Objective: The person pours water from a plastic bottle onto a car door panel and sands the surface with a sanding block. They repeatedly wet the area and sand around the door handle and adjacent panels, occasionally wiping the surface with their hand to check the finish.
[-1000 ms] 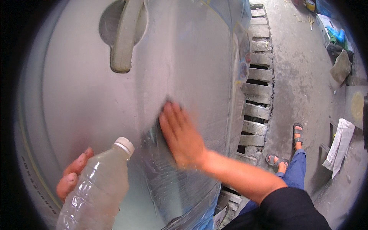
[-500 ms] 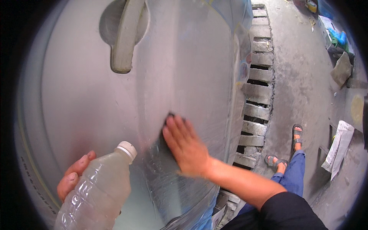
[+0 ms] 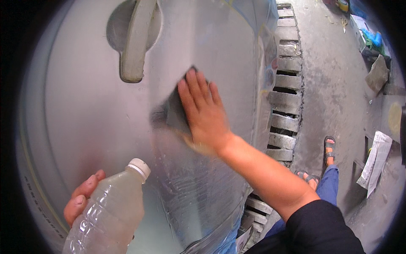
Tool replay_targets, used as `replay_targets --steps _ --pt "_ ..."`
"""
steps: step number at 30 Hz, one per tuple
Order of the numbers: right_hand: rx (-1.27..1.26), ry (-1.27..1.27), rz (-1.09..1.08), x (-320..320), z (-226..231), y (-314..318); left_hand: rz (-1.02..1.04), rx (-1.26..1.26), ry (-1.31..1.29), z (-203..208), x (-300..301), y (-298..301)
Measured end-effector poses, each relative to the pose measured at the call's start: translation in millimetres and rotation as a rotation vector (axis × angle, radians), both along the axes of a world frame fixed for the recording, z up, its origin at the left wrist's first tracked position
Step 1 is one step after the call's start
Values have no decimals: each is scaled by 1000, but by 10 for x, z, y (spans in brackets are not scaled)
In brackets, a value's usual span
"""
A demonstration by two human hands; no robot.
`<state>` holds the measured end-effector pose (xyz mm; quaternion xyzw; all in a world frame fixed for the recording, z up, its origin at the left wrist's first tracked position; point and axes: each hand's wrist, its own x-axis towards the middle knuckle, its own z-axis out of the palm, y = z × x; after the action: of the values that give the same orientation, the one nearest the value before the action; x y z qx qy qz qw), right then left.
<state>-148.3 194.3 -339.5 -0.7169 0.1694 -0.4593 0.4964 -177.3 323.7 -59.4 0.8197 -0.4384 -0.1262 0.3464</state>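
Note:
Wrapped around a clear plastic bottle (image 3: 108,211) with a white cap is my left hand (image 3: 81,198), closed, its fingertips showing at the bottle's left side. The cloudy bottle tilts up and to the right in front of a grey car door (image 3: 89,114). Flat against the wet door, my right hand (image 3: 205,112) presses a dark sheet of sandpaper (image 3: 174,111), holding it under the palm and fingers. The sheet's tip and left part stick out; the rest is covered. Above and left of that hand is the door handle (image 3: 134,53).
Right of the door, a slatted drain grate (image 3: 285,80) runs along the concrete floor (image 3: 319,97). Sandalled feet (image 3: 330,148) stand there. Farther right are scissors (image 3: 344,24), a box with blue material (image 3: 368,36) and a white paper strip (image 3: 374,165). Blue plastic film (image 3: 226,241) hangs at the door's lower edge.
My right hand has slid up the door with the sandpaper, to just below and right of the handle's level. The left hand and bottle have barely moved.

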Motion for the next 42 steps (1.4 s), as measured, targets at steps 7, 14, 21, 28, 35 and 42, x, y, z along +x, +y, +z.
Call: replay_targets --steps 7,14,21,28,35,42 --pt "-97 15 111 -348 -252 694 31 183 -48 161 11 118" --pt "3 -7 -9 -34 -61 14 -87 149 -179 16 -49 9" --pt "-46 114 -3 -169 -9 217 135 -13 80 49 -24 27" --pt "22 81 74 -342 -96 769 129 3 62 44 -34 46" --pt "122 30 -4 -34 91 41 125 -7 67 33 12 40" --pt "82 57 25 -89 36 238 123 -11 63 62 43 43"
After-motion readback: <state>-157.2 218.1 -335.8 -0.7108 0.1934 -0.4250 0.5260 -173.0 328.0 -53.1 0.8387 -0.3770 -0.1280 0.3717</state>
